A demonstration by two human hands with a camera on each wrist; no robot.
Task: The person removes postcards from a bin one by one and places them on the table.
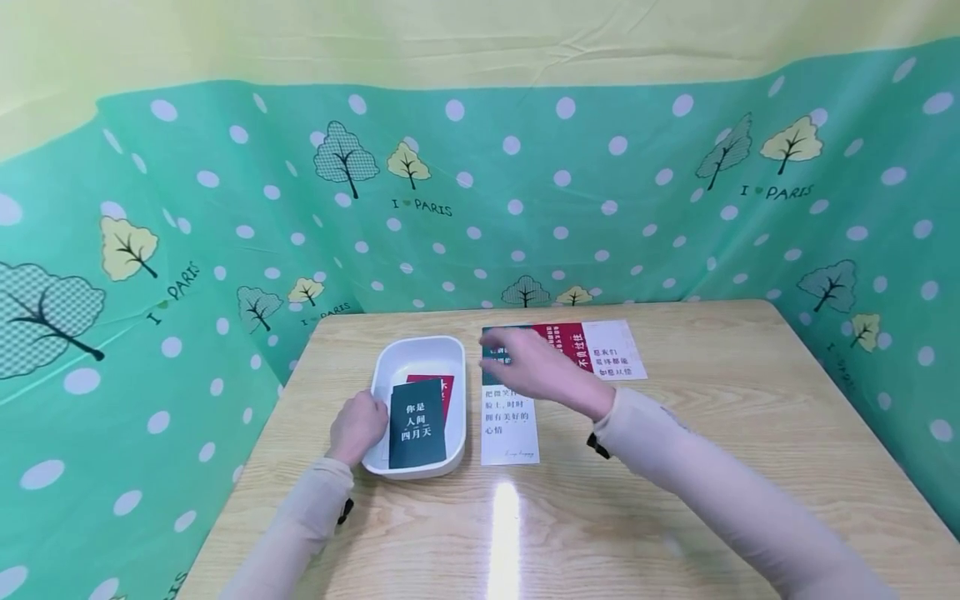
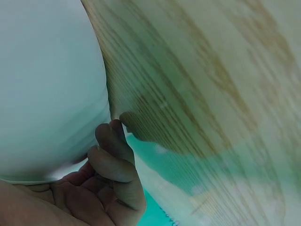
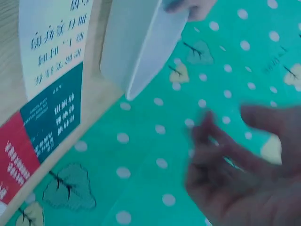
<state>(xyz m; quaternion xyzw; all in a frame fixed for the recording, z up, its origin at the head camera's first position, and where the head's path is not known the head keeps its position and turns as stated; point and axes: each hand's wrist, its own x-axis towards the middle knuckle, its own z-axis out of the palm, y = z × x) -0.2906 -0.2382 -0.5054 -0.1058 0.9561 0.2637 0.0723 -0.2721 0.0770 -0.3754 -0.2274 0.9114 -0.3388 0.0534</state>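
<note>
A white plastic tub (image 1: 427, 354) stands at the left of the table; inside it a dark green card (image 1: 417, 450) with white characters overlaps a red card (image 1: 447, 390). My left hand (image 1: 358, 429) grips the tub's left rim; in the left wrist view its fingers (image 2: 115, 167) curl against the outer wall. Over the cards right of the tub hovers my right hand (image 1: 536, 367), fingers loosely bent and holding nothing. Below it lies a green-and-white card (image 1: 510, 433), partly covered by the hand. A red-and-white card (image 1: 618, 350) lies crosswise at its far end.
The wooden table (image 1: 720, 375) has its far edge against a green dotted curtain (image 1: 525, 167), which also hangs at both sides. A bright light reflection (image 1: 505, 533) falls on the near tabletop.
</note>
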